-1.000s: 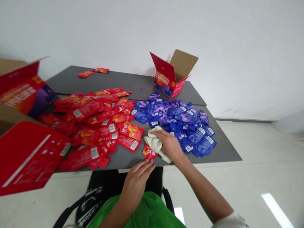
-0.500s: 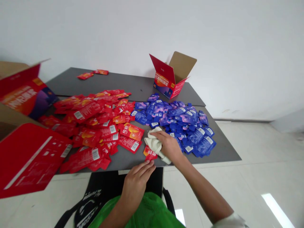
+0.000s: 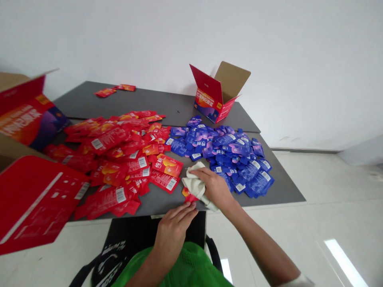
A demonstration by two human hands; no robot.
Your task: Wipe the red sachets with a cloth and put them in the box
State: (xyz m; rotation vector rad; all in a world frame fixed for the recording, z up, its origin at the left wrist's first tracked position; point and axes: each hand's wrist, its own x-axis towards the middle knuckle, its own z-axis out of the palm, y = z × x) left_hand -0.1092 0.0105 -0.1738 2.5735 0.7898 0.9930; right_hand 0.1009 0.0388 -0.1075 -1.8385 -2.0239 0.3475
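Observation:
A crumpled cream cloth [image 3: 194, 185] is bunched under my right hand [image 3: 216, 186], whose fingers are closed on it. The cloth lies over most of one red sachet [image 3: 189, 195] near the table's front edge. Only the left side and lower end of that sachet show. Outstretched and close together, the fingers of my left hand [image 3: 173, 224] press down on its lower end; the thumb is out of sight. Just left of the cloth lie two overlapping red-orange sachets [image 3: 166, 165]. To the right spreads a heap of blue sachets [image 3: 231, 149].
A large pile of red sachets [image 3: 119, 145] covers the table's left half. An open red carton [image 3: 30, 199] stands at far left, its flap jutting forward. Another open carton [image 3: 209, 101] is at the back. Two red sachets [image 3: 105, 92] lie on the grey table [image 3: 149, 99] behind.
The cloth has shifted slightly over the red sachet and now hides more of its printed face. My left hand stays at the sachet's lower end. The view has shifted a little.

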